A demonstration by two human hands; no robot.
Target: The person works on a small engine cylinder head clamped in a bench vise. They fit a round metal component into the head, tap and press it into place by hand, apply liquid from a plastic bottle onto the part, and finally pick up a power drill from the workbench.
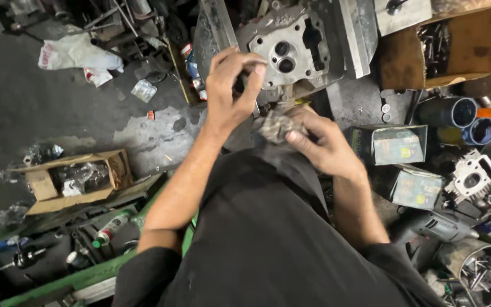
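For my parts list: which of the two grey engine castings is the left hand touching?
The large cylinder head at top centre, with round ports, under the left hand. The smaller finned casting lies far right, untouched.

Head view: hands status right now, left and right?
Left hand: fingers pinched shut at the grey metal cylinder head; what it grips cannot be told.
Right hand: closed on a crumpled grey rag.

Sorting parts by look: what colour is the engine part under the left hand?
Dull silver-grey metal cylinder head, with dark round ports; the head view shows it.
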